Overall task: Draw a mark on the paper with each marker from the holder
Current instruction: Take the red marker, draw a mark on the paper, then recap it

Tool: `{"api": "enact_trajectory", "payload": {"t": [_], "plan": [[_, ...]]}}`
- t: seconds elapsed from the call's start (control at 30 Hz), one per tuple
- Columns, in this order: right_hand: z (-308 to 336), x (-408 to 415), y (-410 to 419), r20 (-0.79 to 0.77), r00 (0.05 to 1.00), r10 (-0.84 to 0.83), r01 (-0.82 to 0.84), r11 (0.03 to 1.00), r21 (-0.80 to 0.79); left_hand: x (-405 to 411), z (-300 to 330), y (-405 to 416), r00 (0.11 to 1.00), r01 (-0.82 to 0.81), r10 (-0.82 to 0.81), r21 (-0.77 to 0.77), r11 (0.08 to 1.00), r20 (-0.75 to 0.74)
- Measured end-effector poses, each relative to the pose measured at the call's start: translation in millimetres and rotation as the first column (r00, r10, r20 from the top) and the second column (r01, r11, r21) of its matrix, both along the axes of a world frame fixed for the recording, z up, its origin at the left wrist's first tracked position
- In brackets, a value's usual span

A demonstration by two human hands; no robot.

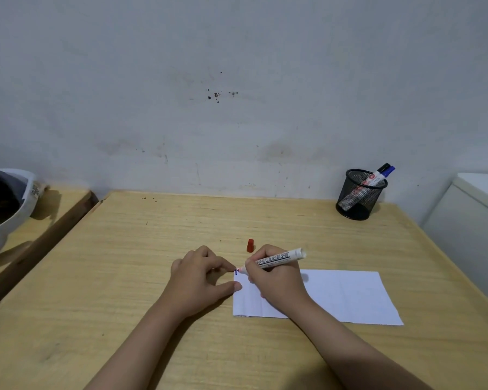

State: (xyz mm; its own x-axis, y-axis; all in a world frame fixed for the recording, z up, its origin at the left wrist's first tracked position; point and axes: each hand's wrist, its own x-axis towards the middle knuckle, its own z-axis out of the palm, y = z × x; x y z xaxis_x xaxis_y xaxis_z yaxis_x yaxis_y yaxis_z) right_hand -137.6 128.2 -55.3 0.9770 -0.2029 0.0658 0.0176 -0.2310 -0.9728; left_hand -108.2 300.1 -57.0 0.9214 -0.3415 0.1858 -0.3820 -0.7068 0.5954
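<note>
A white sheet of paper point(347, 298) lies on the wooden table point(130, 271). My right hand point(276, 280) grips a white marker point(282, 258) with a red tip, and the tip touches the paper's top left corner beside a short blue mark point(236, 272). My left hand point(200, 277) rests on the table, its fingertips pressing the paper's left edge. The marker's red cap point(250, 245) stands on the table just behind my hands. A black mesh holder point(359, 195) at the back right holds two markers point(378, 177), one black-capped and one blue-capped.
A grey-white wall rises right behind the table. A white cabinet point(473, 220) stands at the right edge. To the left sits a second wooden surface point(54, 218) with a white and dark helmet-like object point(6, 204).
</note>
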Motion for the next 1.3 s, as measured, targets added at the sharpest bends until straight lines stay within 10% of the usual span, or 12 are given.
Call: {"api": "enact_trajectory", "payload": {"t": [0.7, 1.07, 1.3], "plan": [[5.0, 0.3, 0.9, -0.046, 0.999, -0.024, 0.027, 0.998, 0.052, -1.0, -0.2, -0.3, 1.000, -0.010, 0.010, 0.018, 1.000, 0.010], [33.0, -0.6, -19.1, 0.063, 0.976, -0.208, 0.140, 0.824, 0.550, 24.7, 23.7, -26.7, 0.987, -0.033, 0.006, -0.172, 0.984, -0.158], [52.7, -18.9, -47.7, 0.138, 0.977, -0.161, 0.058, 0.829, 0.557, 46.6, 30.6, -68.1, 0.994, 0.113, -0.111, 0.157, 0.981, -0.021]]}}
